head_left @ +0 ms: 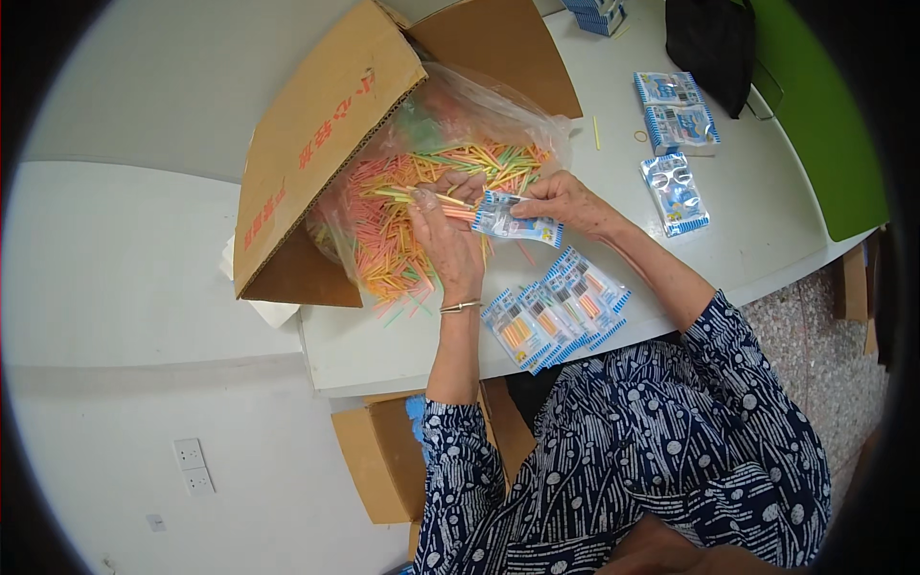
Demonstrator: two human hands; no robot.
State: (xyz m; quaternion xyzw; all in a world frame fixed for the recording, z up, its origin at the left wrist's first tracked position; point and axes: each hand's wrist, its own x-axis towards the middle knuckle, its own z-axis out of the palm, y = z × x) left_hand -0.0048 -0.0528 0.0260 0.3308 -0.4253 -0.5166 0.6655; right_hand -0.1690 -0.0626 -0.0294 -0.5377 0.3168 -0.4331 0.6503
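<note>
My left hand (448, 244) is closed round a small bundle of thin coloured sticks (458, 209), orange and pale yellow. Their right ends meet the mouth of a blue-and-white plastic packet (496, 220). That packet is pinched between the thumb and fingers of my right hand (567, 203). Just beyond and left of my hands spreads a large heap of loose sticks (388, 240) in pink, orange, yellow and green. Nearer my body, several filled packets (558, 311) overlap in a fan, with sticks showing through their clear windows.
A cardboard box (321, 144) lies tipped on the white table (767, 206), its clear plastic liner (498, 105) spilling the heap. Flat packets (674, 195) and a packet stack (680, 123) sit to the right. Behind them is a black bag (709, 48). Another cardboard box (369, 465) stands below the table.
</note>
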